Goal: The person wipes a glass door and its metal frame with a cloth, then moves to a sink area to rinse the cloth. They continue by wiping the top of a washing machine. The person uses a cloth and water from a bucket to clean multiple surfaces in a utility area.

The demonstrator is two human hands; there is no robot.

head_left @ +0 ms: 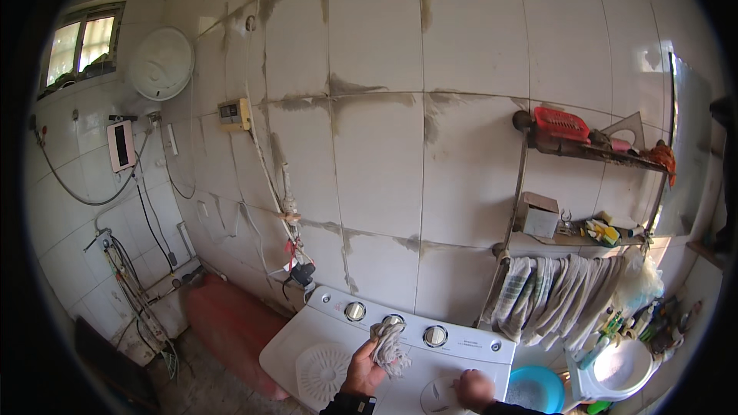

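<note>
My left hand [365,368] holds a bunched-up grey-white cloth [392,349] above a white twin-tub washing machine [398,369]. Behind the cloth is the control panel with its round knobs, one of them a dial [435,336] to the right of the cloth. My right hand [475,388] is blurred and sits over the round spin-tub lid [441,396]; whether it grips anything is not visible. To the left of my left hand lies the slotted round part of the wash lid [324,372].
A blue basin [535,390] with water stands right of the machine, beside a white washbasin [622,366]. Towels [542,294] hang below a wall shelf [602,155]. A red covered object [230,328] lies left. Wires and a plug [301,272] hang behind the machine.
</note>
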